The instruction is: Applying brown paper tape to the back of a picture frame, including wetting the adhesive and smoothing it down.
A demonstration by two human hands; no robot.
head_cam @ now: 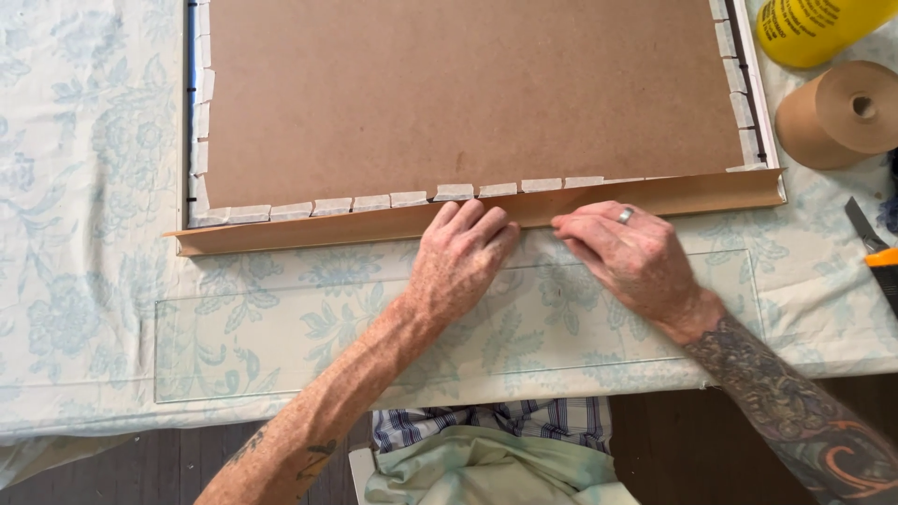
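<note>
We see two hands at the near edge of one picture frame lying face down on the table (94, 309), which is covered by a pale floral cloth. The left hand (460, 257) lies palm down, fingers together, its fingertips pressing on a long strip of brown paper tape (374, 224) that runs along the frame's near edge. The right hand (622, 251), wearing one ring (625, 215), also lies flat, fingers extended leftward, pressing the same strip; neither hand pinches anything. The brown backing board (468, 93) fills the frame and is bordered by many short pieces of pale tape (455, 192); we count about ten along the near side, the rest being partly cut off. At upper right stand one roll of brown paper tape (842, 112) and one yellow container (814, 28), the latter cropped by the picture's edge. One knife (875, 252) with an orange part is only partly visible at the right margin. The frame's far edge lies out of view.
</note>
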